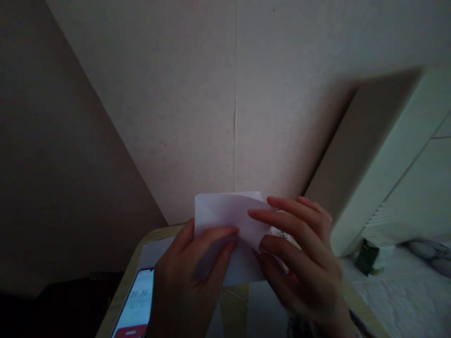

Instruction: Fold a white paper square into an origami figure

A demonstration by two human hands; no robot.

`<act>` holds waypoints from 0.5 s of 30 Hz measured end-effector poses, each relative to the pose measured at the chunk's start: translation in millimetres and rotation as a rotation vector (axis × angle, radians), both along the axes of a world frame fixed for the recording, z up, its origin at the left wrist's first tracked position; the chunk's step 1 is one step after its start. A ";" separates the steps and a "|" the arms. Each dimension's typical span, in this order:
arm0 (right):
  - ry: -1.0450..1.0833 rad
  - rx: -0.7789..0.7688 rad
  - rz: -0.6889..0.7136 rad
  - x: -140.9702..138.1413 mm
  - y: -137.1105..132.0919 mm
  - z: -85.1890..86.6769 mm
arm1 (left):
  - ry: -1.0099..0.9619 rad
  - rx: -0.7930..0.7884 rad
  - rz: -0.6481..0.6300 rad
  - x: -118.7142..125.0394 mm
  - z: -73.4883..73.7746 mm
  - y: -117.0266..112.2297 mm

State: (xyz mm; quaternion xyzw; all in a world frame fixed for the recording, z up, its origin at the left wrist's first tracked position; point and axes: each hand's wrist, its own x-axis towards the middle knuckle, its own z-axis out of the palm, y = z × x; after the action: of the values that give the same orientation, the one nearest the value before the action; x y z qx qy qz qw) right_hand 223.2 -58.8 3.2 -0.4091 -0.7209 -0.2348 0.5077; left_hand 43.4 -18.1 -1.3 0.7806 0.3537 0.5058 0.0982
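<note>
"What's the left grip [186, 270] doing?"
"Closed on a white sheet of paper [225, 211], thumb and finger pressing its near face."
"And the right grip [306, 260]?"
"Pinching the same sheet's curled flap, so the paper sits between the two hands."
"What's close by?"
"Just left of the left grip, a phone [136, 300], screen lit at 00:36; beneath both, the wooden bench [234, 307]."
"Farther off?"
"A pale wall [190, 117] beyond both grips; a dark green box [366, 257] well right of the right one."

Head camera, near, looking forward-down over hands [306, 257] toward wall [190, 108]
</note>
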 end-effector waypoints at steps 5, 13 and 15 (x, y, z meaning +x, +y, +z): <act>-0.006 -0.002 -0.038 -0.1 -1.1 0.8 | 0.102 0.110 -0.003 -4.3 3.7 5.0; -0.088 -0.035 -0.039 1.0 1.3 1.5 | 0.157 0.212 0.019 -15.3 -0.8 8.6; -0.089 -0.027 -0.042 1.0 2.2 0.4 | 0.150 0.220 0.039 -17.6 0.1 7.9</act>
State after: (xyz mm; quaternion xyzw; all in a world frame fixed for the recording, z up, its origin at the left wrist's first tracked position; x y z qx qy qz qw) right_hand 224.2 -56.6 3.6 -0.4199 -0.7371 -0.2536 0.4648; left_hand 25.9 -10.1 -1.1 0.8153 0.3177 0.4835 -0.0246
